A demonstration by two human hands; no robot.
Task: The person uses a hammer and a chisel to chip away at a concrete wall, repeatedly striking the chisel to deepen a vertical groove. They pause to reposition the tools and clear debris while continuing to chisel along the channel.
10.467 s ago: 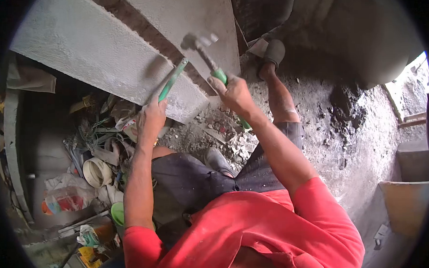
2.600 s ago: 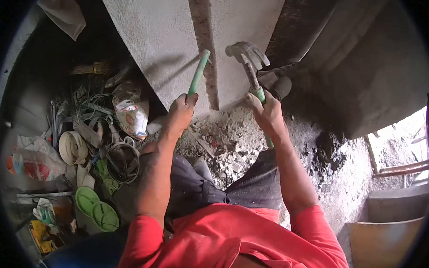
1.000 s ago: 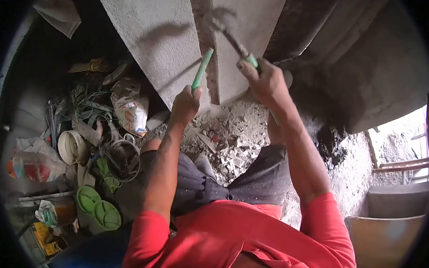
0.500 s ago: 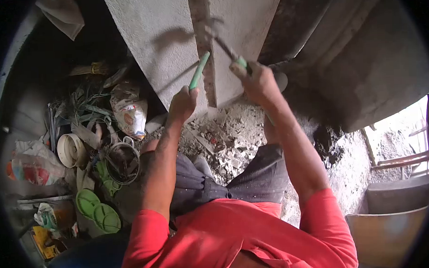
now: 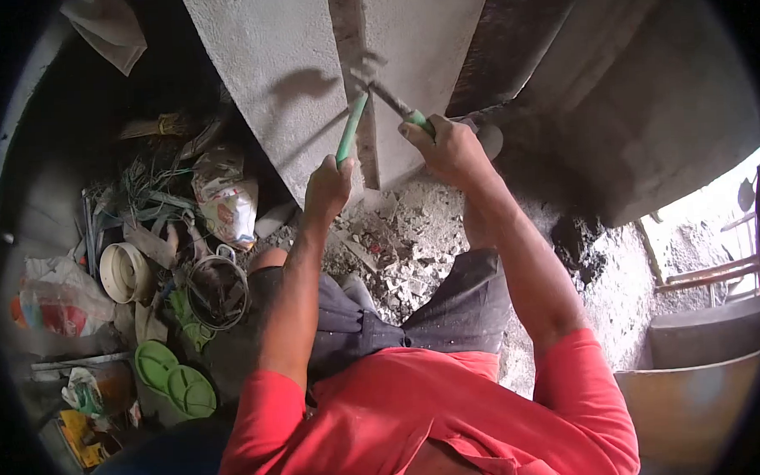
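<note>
My left hand is closed around a green chisel, which points up and away from me toward a dark groove running down the pale rough wall. In my right hand is a hammer with a green grip and a dark shaft. Its head, slightly blurred, is over the groove and close to the chisel's upper end. Shadows of hand tools fall on the wall to the left. Broken plaster lies on the ground below, between my knees.
At left are a plastic sack, a cream-coloured tub, a bucket, green lids and bags. On the right a curved grey surface rises beside the wall, with a large container below it.
The hammer's head has come down toward the chisel's upper end, and my right hand has lowered slightly. My left hand keeps its hold on the chisel at nearly the same spot.
</note>
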